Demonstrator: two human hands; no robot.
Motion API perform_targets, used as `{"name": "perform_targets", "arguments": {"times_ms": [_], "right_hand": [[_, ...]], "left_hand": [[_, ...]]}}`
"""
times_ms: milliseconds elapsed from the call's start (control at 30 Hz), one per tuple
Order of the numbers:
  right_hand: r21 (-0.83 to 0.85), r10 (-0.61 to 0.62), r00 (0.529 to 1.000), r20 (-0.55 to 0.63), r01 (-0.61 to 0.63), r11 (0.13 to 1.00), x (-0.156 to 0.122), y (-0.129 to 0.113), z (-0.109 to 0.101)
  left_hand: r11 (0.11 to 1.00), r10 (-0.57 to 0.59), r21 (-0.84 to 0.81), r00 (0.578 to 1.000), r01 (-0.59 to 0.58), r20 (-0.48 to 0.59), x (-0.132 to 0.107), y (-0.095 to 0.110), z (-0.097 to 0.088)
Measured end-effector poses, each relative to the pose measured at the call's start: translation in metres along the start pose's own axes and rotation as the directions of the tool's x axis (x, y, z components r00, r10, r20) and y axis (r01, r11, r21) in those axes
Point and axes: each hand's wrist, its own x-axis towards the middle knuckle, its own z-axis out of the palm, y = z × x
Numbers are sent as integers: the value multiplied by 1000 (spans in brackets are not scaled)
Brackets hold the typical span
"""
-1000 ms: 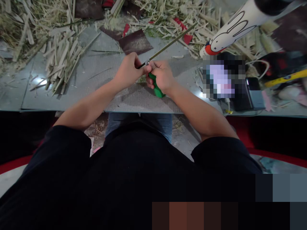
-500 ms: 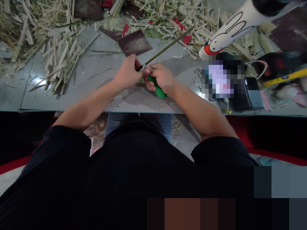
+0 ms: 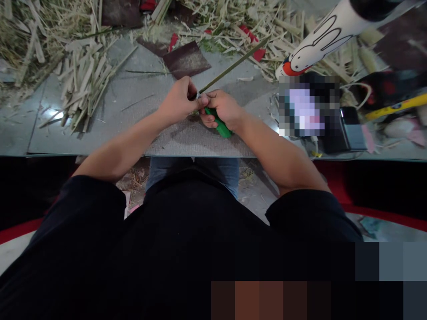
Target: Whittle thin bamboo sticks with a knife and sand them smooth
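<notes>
My left hand [image 3: 177, 101] is closed near the front of the table, its thumb and fingers pinching the lower end of a thin bamboo strip [image 3: 235, 65]. From there the strip slants up and away to the right. Wrapped round a green-handled knife [image 3: 223, 128] is my right hand [image 3: 227, 111], its thumb meeting my left thumb at the strip's lower end. The blade is mostly hidden between the two hands. Under them lies a grey textured board [image 3: 200, 144].
A pile of split bamboo strips [image 3: 83, 84] lies left, with shavings [image 3: 216, 20] along the back. Behind my hands is a dark red sheet [image 3: 187, 60]. At right are a white rabbit-print tube [image 3: 316, 42], a blurred-out phone-like thing [image 3: 305, 109] and a black device [image 3: 352, 129] with cables.
Both hands keep almost the same place and grip. The small patch of metal seen between them is now less visible; the strip has barely shifted.
</notes>
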Motion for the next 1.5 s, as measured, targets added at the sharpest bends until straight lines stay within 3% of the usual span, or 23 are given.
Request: {"name": "perform_targets", "arguments": {"times_ms": [367, 667, 933, 1167, 1333, 1500], "right_hand": [[84, -69, 991, -111, 79, 993, -2, -3, 7], [14, 26, 999, -22, -26, 1000, -3, -5, 5], [30, -93, 987, -129, 98, 995, 3, 2, 5], [55, 8, 995, -96, -3, 998, 11, 8, -3], [68, -125, 984, -129, 135, 989, 10, 10, 0], [38, -277, 927, -252, 295, 955, 14, 9, -13]], "left_hand": [[995, -15, 94, 993, 25, -114, 6, -7, -1], [999, 43, 2, 999, -43, -5, 2, -2, 0], [991, -8, 135, 991, 27, -137, 6, -9, -2], [987, -9, 161, 990, 32, -138, 8, -10, -4], [984, -39, 169, 990, 61, -134, 5, 0, -7], [993, -43, 104, 994, 54, -104, 10, -3, -7]]}}
